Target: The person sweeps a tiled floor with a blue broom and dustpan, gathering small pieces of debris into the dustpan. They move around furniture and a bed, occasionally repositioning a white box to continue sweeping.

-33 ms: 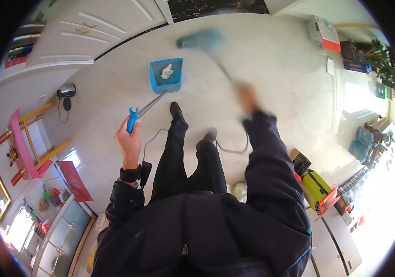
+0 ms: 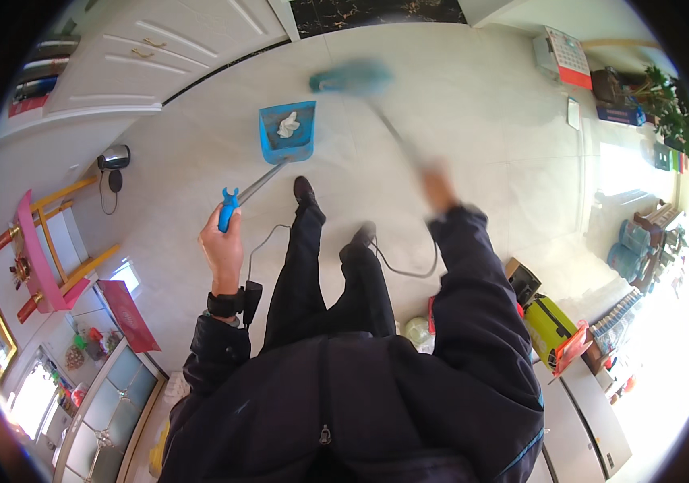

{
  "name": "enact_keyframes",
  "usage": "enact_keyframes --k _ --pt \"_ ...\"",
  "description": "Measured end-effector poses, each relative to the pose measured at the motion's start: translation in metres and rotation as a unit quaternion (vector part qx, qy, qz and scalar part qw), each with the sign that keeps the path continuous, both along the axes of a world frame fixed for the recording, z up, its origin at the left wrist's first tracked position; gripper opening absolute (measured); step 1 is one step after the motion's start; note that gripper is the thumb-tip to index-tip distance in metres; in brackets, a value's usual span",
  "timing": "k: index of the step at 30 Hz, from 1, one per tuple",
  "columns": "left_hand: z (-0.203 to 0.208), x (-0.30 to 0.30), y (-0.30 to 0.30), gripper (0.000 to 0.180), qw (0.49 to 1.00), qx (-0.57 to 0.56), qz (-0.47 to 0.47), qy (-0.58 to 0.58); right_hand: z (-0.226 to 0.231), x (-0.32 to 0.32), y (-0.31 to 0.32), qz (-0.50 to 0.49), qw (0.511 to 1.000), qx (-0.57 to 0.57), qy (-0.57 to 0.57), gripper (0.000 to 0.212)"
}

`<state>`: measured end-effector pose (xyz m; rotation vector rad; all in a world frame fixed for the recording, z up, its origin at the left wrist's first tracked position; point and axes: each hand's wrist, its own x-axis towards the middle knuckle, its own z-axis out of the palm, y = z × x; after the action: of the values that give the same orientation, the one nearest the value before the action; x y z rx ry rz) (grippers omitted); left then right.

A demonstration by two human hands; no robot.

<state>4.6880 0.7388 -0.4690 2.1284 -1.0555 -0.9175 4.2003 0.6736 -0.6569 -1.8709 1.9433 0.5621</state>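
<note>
My left hand (image 2: 222, 249) is closed round the blue grip of a long-handled dustpan (image 2: 309, 150). The blue pan rests on the pale floor in front of my feet, its open side facing away from me. A crumpled white tissue or paper scrap (image 2: 289, 124) lies inside it. My right hand (image 2: 438, 187), smeared by motion, grips the grey stick of a broom (image 2: 393, 131). Beyond the dustpan and to its right, the broom's blue-green head (image 2: 352, 78) is also blurred, so whether it touches the floor is unclear.
White cabinets (image 2: 175, 56) line the far left. A small metallic appliance (image 2: 115, 156) and a pink-and-yellow wooden stand (image 2: 46, 249) are at left. At right are a phone-like slab (image 2: 574, 113), a desk calendar (image 2: 567, 56) and a yellow-green box (image 2: 550, 328). A cable (image 2: 409, 274) loops by my legs.
My right hand has shifted slightly toward me and to the right, and the broom head has come a little nearer. The dustpan and my left hand look almost unchanged.
</note>
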Motion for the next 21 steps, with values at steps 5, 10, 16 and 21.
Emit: enact_keyframes --k 5,10,16,21 --pt "0.009 -0.015 0.04 0.028 1.0 -0.007 0.025 0.0 0.102 -0.111 0.187 -0.174 0.976 0.054 -0.12 0.026" --pt "0.011 -0.016 0.076 0.031 0.999 0.023 0.036 -0.007 0.184 -0.137 0.274 -0.214 0.968 0.079 -0.102 0.031" --pt "0.008 -0.011 0.102 0.029 0.998 0.018 0.067 0.005 0.222 -0.077 0.241 -0.317 0.927 0.113 -0.163 0.024" --pt "0.002 0.009 0.107 0.027 0.995 0.03 0.095 0.008 0.167 0.02 0.143 -0.204 0.948 0.067 -0.234 0.025"
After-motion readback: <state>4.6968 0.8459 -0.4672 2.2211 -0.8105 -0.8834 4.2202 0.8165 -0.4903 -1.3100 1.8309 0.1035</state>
